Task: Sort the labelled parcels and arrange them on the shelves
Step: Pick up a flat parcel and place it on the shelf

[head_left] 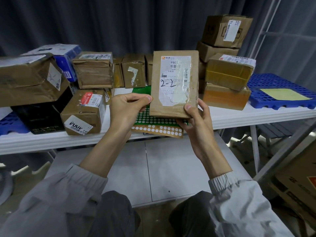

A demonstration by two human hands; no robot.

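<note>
I hold a flat brown cardboard parcel (174, 82) upright in front of me, above the white table (239, 117). Its white shipping label faces me, with "2-2" handwritten on it. My left hand (126, 108) pinches the parcel's lower left edge between thumb and fingers. At the lower right corner my right hand (196, 118) grips it, thumb on the front and fingers behind. Under the parcel lie sticker sheets, a green one (145, 117) and a brown one (157, 130), both covered with white dots.
Several cardboard parcels crowd the table: a big box (29, 79) and a black box (41, 117) at left, a labelled box (83, 112) near my left hand, a stack (225, 62) at right. A blue perforated tray (280, 93) sits far right. A metal shelf frame (266, 28) stands behind.
</note>
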